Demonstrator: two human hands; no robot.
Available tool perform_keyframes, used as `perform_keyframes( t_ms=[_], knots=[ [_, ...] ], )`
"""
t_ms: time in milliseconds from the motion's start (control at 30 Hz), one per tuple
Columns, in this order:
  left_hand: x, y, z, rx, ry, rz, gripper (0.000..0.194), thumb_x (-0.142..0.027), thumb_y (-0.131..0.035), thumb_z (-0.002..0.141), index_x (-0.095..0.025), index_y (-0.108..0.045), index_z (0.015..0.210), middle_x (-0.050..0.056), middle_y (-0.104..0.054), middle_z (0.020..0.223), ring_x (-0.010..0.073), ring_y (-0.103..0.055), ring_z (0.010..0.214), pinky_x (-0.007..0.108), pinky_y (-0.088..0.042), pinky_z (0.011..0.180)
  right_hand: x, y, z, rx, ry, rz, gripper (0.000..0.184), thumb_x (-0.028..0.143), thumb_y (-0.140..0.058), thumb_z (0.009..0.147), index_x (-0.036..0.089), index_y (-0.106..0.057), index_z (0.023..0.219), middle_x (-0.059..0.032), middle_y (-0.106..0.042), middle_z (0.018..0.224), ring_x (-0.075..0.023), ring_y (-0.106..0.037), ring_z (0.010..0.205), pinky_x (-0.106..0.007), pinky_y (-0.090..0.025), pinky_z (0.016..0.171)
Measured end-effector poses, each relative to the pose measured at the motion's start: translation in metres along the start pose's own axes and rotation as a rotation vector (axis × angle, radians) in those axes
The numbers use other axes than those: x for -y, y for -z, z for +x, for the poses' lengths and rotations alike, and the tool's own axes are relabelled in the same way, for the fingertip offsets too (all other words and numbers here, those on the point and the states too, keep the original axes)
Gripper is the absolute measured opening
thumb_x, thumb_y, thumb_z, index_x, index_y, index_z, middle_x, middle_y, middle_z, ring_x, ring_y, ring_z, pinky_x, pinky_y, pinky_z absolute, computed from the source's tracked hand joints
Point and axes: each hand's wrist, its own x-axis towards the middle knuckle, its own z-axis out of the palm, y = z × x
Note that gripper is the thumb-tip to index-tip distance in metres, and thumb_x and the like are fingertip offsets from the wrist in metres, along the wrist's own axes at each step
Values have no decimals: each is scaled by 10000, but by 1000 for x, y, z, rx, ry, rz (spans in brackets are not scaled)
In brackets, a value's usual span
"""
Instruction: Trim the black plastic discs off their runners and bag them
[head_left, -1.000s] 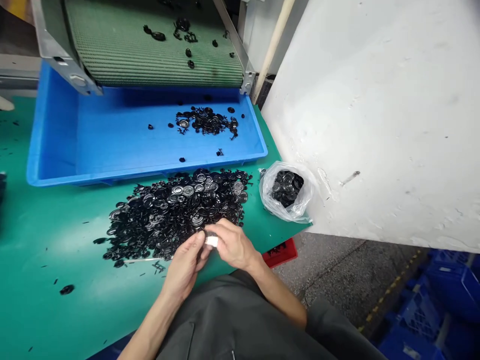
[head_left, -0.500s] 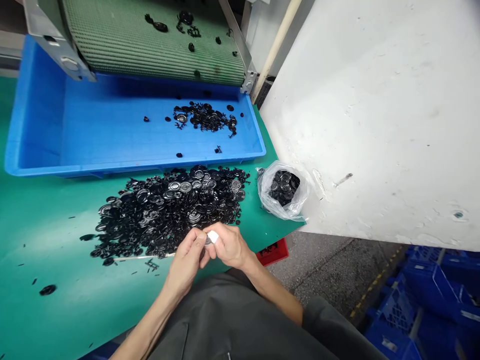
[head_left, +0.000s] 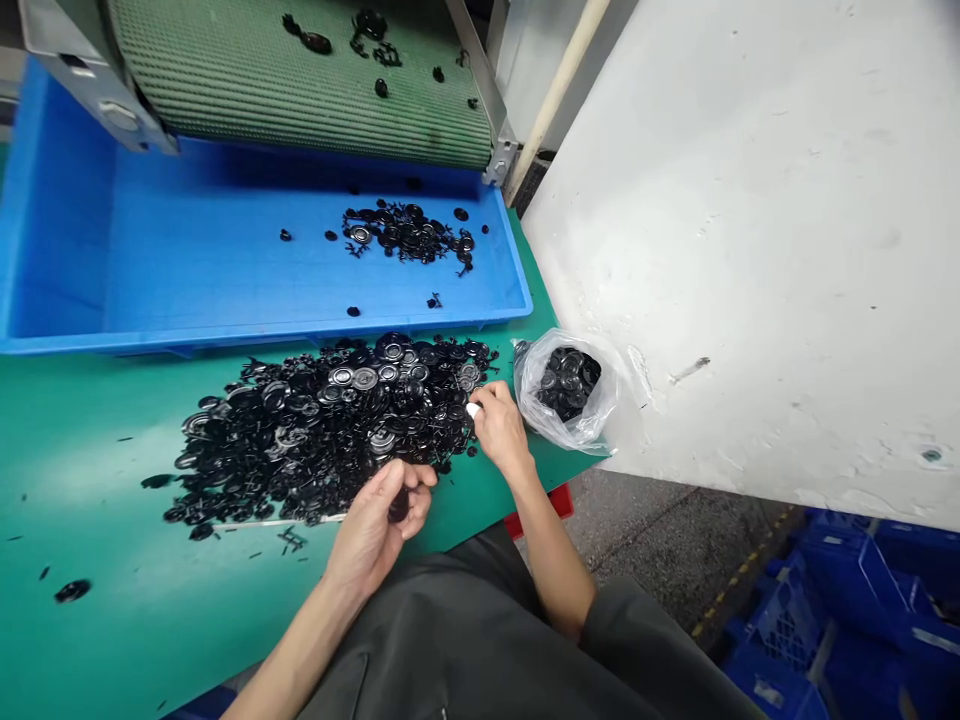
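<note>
My left hand [head_left: 381, 525] is at the near edge of a large heap of small black plastic parts [head_left: 300, 430]. Its curled fingers hold a round black disc [head_left: 399, 505]. Off to the right, my right hand [head_left: 501, 428] reaches over the heap's right end, its thumb and fingers pinched together. Something white [head_left: 472, 410] shows at a fingertip; whether it is a finger cover or a held piece is unclear. What lies in that pinch is hidden. Just beyond this hand stands a clear plastic bag [head_left: 609, 415], open at the top, with black discs inside.
Behind the heap is a blue tray [head_left: 202, 260] with scattered black parts, under the end of a green conveyor belt [head_left: 300, 100]. A white panel [head_left: 750, 250] borders the green table [head_left: 112, 640] on the right. Blue crates [head_left: 817, 620] and a red bin [head_left: 559, 505] are lower down.
My hands were together in front of the heap and have parted. The right one has moved forward and right to the heap's edge; the left stays near, keeping the black disc.
</note>
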Motion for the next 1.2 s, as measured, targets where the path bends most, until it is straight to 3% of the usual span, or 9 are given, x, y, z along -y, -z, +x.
perform_keyframes(
  t_ms=[100,233,367,467,767,867,967,1033,1200],
  knots=[
    [1,3,2,4,48,-27,363,-418,-768,788,-152,-551,670,8,-575,703,81,-451,550,157,-319,397,0,-2,1,-21,-5,30,291,27,-421,782,160,-630,934,-96,-520,1059,-202,-550,897,-311,-470,809],
    [2,4,5,4,71,-47,297,-403,-786,777,-167,-606,782,-27,-521,664,63,-401,525,132,-264,380,1,-3,-6,-62,32,37,286,43,-388,808,178,-614,921,-71,-535,953,-206,-545,863,-315,-462,809],
    [5,2,8,1,39,43,350,-407,-804,753,-154,-676,957,-14,-550,693,61,-399,537,139,-277,397,-4,-3,-10,-147,67,54,404,49,-352,836,176,-601,1128,-95,-544,1066,-217,-554,990,-328,-466,875],
    [8,2,10,12,46,76,344,-408,-813,738,-141,-684,912,-14,-544,690,55,-383,531,145,-258,398,-8,-4,-6,-90,29,-20,504,44,-364,825,153,-574,1270,-121,-527,1107,-236,-559,1006,-355,-479,888],
    [10,6,12,-16,32,94,336,-429,-806,732,-150,-668,859,-33,-523,681,53,-355,526,162,-249,415,-9,-5,0,-16,64,-24,519,18,-370,798,170,-646,1210,-115,-537,1096,-223,-579,958,-342,-496,853],
    [11,7,13,-22,23,115,341,-433,-788,747,-151,-668,897,-35,-519,687,59,-354,533,170,-242,421,-10,-2,-2,-20,74,31,421,57,-389,814,166,-666,1113,-110,-552,1083,-216,-583,919,-337,-495,811],
    [14,6,12,-18,-19,187,375,-454,-738,790,-159,-653,1005,-18,-562,744,72,-378,551,187,-260,438,-7,-1,-7,-106,-21,165,284,98,-433,810,182,-665,952,-70,-597,968,-195,-590,838,-324,-499,770],
    [15,4,12,-6,-71,285,401,-480,-674,837,-165,-623,1080,1,-594,804,83,-405,565,201,-276,453,0,-1,-12,-115,-145,377,253,138,-479,808,198,-655,980,-30,-612,862,-172,-602,748,-293,-513,690],
    [12,-1,16,77,-216,579,389,-463,-537,911,-178,-547,1176,-5,-598,785,123,-479,598,239,-343,510,30,-2,-33,128,-233,867,286,219,-562,814,217,-679,1074,9,-650,785,-120,-605,611,-227,-521,566]
  ],
)
